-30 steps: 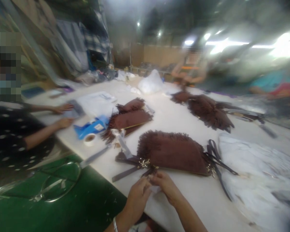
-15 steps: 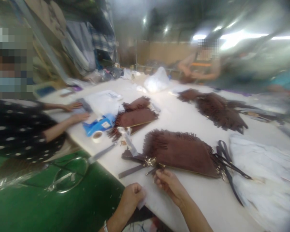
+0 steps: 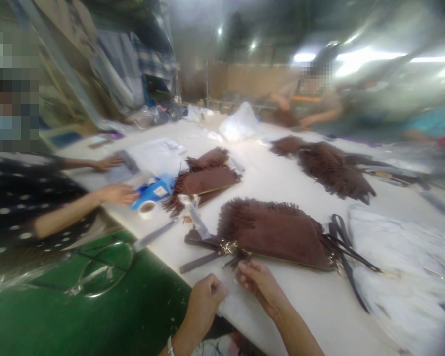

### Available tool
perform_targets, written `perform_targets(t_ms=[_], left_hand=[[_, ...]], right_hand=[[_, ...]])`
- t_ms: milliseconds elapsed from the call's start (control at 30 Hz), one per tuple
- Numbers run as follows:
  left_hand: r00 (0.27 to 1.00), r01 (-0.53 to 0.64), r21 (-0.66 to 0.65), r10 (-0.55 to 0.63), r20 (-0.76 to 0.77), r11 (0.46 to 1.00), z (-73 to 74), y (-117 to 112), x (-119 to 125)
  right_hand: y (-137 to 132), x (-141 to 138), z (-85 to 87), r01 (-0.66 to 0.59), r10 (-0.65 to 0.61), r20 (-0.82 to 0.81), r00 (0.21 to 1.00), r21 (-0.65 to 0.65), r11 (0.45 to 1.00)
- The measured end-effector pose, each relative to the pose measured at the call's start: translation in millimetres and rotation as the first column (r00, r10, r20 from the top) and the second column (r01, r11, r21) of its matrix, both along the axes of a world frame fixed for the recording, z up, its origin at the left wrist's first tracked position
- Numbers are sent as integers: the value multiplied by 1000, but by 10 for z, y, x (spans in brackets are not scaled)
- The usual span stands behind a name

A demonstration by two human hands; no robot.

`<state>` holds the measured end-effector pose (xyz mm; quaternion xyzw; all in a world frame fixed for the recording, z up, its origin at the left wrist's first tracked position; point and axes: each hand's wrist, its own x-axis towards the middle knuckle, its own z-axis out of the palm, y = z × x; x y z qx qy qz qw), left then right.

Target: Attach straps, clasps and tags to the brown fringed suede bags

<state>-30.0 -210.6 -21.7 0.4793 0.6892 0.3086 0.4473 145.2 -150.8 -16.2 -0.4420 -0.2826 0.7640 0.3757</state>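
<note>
A brown fringed bag [image 3: 274, 232] lies on the white table [image 3: 311, 296] in front of me, with dark straps [image 3: 200, 249] and gold hardware at its near left corner. My right hand [image 3: 259, 284] has its fingers curled at that corner, pinching something small beside the hardware. My left hand [image 3: 205, 299] is closed in a fist at the table's front edge, with a bit of white stuff showing under it.
More brown fringed bags lie at the centre [image 3: 203, 178] and far right [image 3: 330, 165]. White wrapping [image 3: 404, 262] is piled at the right. A person in a dotted top reaches a hand [image 3: 116, 193] to a blue packet [image 3: 152, 189] and a tape roll [image 3: 147, 208].
My two hands were together below the bag's corner; the left has drawn back to the table edge as a fist. The neighbour's hand has moved toward the blue packet.
</note>
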Motion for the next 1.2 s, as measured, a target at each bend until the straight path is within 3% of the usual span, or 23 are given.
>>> perform_targets(t_ms=[400, 733, 867, 1033, 1200], left_hand=[[999, -17, 4, 17, -39, 1000, -8, 28, -19], [996, 50, 25, -48, -74, 998, 4, 13, 20], [993, 20, 6, -20, 120, 1000, -103, 20, 51], [893, -7, -143, 70, 445, 990, -270, 29, 125], [883, -34, -178, 113, 455, 984, -325, 38, 183]], right_hand=[[-3, 21, 30, -8, 8, 77, 997, -3, 1000], [-11, -29, 39, 12, -20, 141, 990, 53, 999], [-13, -21, 24, 3, -17, 175, 984, 78, 997], [-5, -2, 18, 0, -22, 243, 970, 91, 996], [8, 6, -2, 31, -57, 295, 954, 94, 995]])
